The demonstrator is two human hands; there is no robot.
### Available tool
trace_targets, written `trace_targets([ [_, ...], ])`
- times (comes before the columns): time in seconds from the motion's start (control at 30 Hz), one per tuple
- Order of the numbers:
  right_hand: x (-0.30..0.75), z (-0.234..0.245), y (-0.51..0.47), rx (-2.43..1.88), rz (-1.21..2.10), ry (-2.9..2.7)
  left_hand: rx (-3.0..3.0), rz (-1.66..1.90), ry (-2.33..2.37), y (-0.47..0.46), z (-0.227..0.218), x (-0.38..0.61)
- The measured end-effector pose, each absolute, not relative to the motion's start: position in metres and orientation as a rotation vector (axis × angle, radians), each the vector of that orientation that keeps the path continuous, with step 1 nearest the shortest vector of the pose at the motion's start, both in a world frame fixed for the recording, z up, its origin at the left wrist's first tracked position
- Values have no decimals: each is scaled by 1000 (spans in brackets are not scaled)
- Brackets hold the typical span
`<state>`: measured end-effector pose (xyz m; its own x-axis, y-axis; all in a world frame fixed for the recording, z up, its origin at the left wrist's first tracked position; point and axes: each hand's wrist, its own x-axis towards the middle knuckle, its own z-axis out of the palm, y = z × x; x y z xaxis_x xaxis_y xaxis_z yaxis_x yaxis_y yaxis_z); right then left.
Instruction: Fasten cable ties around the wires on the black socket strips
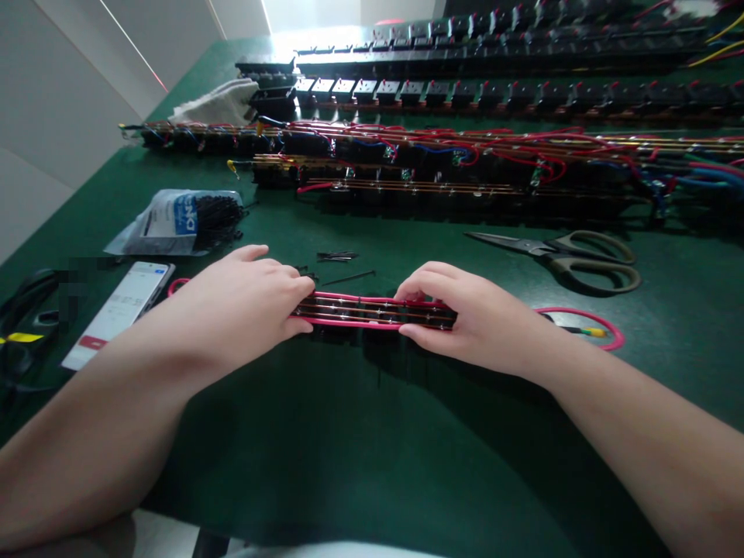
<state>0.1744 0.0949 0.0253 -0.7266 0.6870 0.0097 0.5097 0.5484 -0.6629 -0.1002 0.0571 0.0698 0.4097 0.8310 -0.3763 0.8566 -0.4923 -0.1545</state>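
A short black strip with copper-coloured bars (372,311) lies across the green table in front of me, with red wire (349,322) running along both long edges. My left hand (249,310) is closed on its left end, the thumb at the near edge and the fingers over the far one. At the right part, my right hand (459,306) pinches the strip between thumb and fingers. Past my right wrist a red wire loop (616,329) curls out, near a yellow-green tip (591,332). Several loose black cable ties (337,256) lie just beyond the strip.
Scissors (546,248) rest at the right, blades pointing left. On the left are an open bag of black cable ties (174,223), a phone (125,310) and a black cable coil (29,310). Long wired black strips (442,147) and a white cloth (218,102) lie across the back.
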Motion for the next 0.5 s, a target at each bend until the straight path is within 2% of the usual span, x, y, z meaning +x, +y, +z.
trace_targets([
  [0.3, 175, 26, 95, -1012, 927, -2544, 2634, -423, 1483, 59, 71, -87],
  [0.5, 174, 25, 95, -1021, 921, -2567, 2607, -407, 1436, 61, 69, -75],
])
